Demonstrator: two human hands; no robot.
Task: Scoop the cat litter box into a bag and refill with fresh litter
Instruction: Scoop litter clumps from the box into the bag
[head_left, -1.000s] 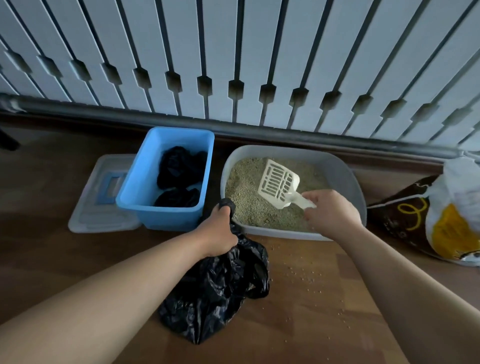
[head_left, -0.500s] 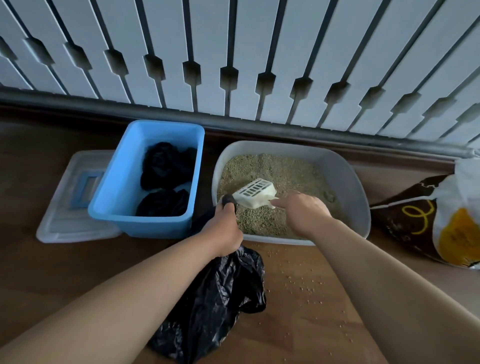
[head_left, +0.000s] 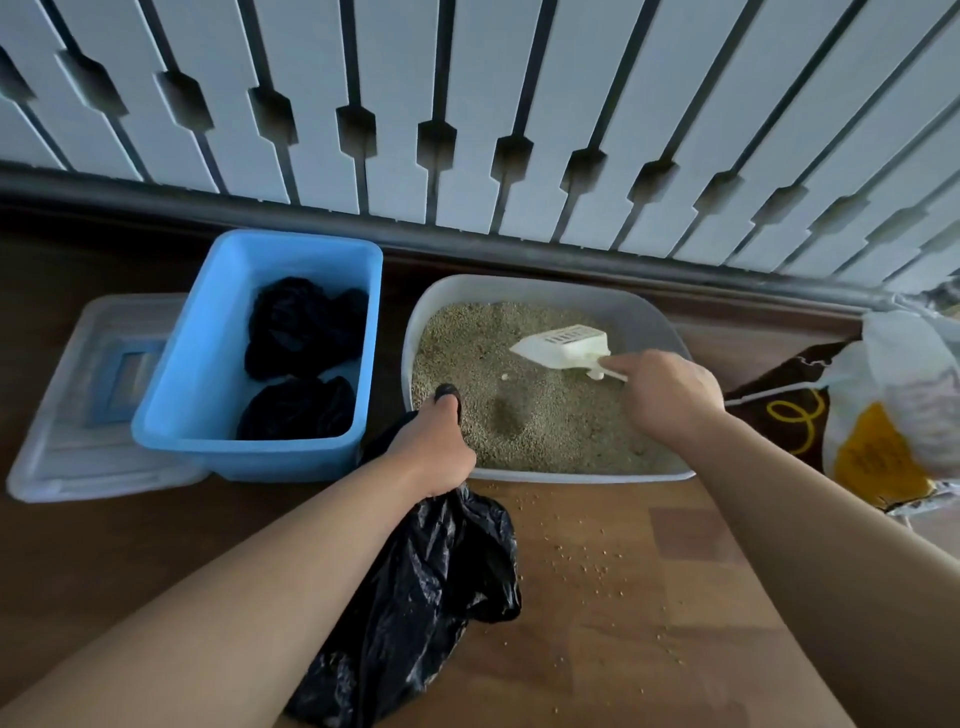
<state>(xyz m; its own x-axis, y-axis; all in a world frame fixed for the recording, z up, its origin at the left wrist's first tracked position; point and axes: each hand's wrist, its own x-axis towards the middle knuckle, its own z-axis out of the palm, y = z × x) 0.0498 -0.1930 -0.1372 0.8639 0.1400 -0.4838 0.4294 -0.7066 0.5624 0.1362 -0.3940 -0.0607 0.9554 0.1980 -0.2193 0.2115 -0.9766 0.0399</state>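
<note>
A grey litter box (head_left: 644, 306) full of tan litter sits on the wooden floor against the fence. My right hand (head_left: 667, 395) grips the handle of a white slotted scoop (head_left: 566, 347), whose blade lies over the litter in the box's right half. My left hand (head_left: 434, 447) is closed on the gathered neck of a black plastic bag (head_left: 415, 592) at the box's front left corner. The bag hangs down and rests crumpled on the floor under my forearm. A dent shows in the litter near the box's middle.
A blue plastic bin (head_left: 208, 364) holding two tied black bags stands left of the litter box, with a clear lid (head_left: 78, 405) beside it. A brown, white and yellow litter sack (head_left: 872, 415) lies at the right. Spilled grains (head_left: 582, 561) dot the floor.
My right hand has carried the scoop from the box's left side, near the bag, over to the right half. My left hand has kept its hold on the bag.
</note>
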